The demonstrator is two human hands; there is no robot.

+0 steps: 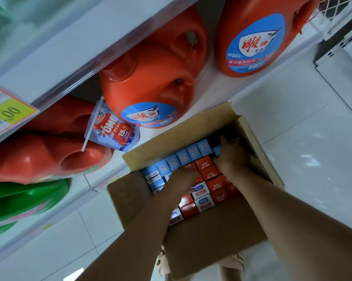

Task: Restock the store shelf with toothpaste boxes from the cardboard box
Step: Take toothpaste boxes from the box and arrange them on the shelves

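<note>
An open cardboard box (pixel 211 240) stands on the floor below the shelf, packed with upright toothpaste boxes: a row of blue ones (pixel 183 157) along the far side and red ones (pixel 213 185) in the middle. Both my hands are inside it. My left hand (pixel 181 182) rests fingers-down on the boxes near the blue and white ends; whether it grips one is hidden. My right hand (pixel 233 157) curls over a blue box (pixel 217 150) at the far right end of the row, its fingers closing on it.
A white store shelf (pixel 65 57) runs diagonally at upper left, with a price tag (pixel 5 114). Below it sit orange detergent jugs (pixel 150 82), a detergent pouch (pixel 112 128) and a green jug (pixel 25 199). White tiled floor (pixel 303 128) surrounds the box.
</note>
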